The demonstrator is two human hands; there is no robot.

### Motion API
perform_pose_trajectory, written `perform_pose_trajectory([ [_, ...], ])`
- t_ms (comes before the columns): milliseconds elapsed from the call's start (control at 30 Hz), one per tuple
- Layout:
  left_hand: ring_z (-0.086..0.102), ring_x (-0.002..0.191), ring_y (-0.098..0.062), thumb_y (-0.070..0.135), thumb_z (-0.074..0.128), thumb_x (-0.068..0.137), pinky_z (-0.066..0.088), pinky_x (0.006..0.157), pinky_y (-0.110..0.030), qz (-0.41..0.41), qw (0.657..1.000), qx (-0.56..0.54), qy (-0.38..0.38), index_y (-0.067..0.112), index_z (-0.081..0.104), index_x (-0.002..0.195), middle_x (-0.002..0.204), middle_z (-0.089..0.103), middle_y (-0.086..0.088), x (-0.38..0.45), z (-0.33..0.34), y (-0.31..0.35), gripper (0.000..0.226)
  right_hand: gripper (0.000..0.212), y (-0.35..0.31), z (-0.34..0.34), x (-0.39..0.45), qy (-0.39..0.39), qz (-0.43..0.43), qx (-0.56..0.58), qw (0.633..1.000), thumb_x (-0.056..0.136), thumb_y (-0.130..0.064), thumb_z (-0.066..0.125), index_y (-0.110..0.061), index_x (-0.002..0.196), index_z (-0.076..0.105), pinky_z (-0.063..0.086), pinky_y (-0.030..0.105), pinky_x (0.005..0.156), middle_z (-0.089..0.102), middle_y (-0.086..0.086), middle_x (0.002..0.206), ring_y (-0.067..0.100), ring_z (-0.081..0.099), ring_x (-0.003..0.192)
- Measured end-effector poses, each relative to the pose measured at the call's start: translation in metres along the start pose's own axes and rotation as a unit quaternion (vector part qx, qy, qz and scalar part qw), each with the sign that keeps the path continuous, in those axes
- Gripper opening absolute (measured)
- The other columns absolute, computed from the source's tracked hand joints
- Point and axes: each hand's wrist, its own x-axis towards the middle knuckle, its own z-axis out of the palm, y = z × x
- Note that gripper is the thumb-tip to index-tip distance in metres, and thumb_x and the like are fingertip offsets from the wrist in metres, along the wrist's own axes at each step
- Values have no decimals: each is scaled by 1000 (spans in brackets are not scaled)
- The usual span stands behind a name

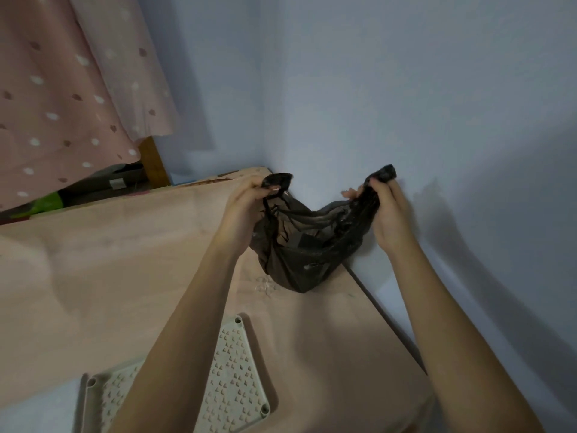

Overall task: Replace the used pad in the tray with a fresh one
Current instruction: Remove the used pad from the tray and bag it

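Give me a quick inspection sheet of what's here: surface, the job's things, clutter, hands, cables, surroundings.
Surface: pinkish cloth covering a flat top set against the wall.
Job's things: pale tray with a studded grid lies at the near edge, partly behind the left forearm; no pad can be made out on it. Dark plastic bag, something inside, its bottom on the cloth.
Clutter: nothing seen.
Hands: left hand and right hand each grip one top end of the bag, fingers curled.
Cables: nothing seen.
Surroundings: blue wall; pink dotted curtain at left.
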Motion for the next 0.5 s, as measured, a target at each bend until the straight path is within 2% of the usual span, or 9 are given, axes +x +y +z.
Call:
perform_pose_trajectory([
  [67,62,97,-34,10,50,88,46,92,-46,-19,999,35,1,16,71,84,96,64,-20,4,10,0,23,12,-1,10,11,-35,26,-11,999,90,-23,53,-20,83,61,56,38,82,64,0,65,23,70,67],
  [133,65,79,-28,8,44,96,48,87,-46,-24,997,67,-12,13,65,93,79,63,-13,6,18,-3,22,16,2,17,18,-76,55,-89,992,93,-27,46,-18,92,59,55,41,83,66,1,65,19,66,59],
  [200,59,59,-22,9,39,100,48,81,-46,-29,993,112,-33,12,60,101,70,60,-8,7,24,-5,21,18,8,22,19,-106,61,-192,974,95,-28,45,-21,95,61,56,40,79,68,1,71,16,63,60],
  [267,54,52,-20,13,38,101,48,76,-47,-60,987,142,-48,13,58,111,73,61,-8,9,28,-8,23,11,16,24,15,-113,52,-247,961,96,-24,49,-22,94,60,54,30,66,68,-1,69,12,58,55],
  [333,54,54,-19,13,36,102,50,70,-38,-104,979,159,-69,9,56,121,76,64,-6,8,28,-12,28,5,25,27,12,-80,49,-268,959,95,-20,54,-20,90,54,49,20,53,67,0,61,9,56,49],
  [433,52,52,-13,7,40,100,51,59,-22,-121,965,203,-112,2,57,111,76,68,-4,2,27,-18,21,13,42,30,9,-32,55,-302,951,92,-12,58,-18,83,50,47,20,51,63,-1,57,4,57,46],
  [500,49,46,-11,6,45,99,48,52,-20,-141,964,198,-109,4,49,104,75,68,-8,-2,28,-23,7,10,51,33,7,-58,90,-286,952,91,-7,54,-15,85,53,47,29,58,59,-1,53,13,57,50],
])
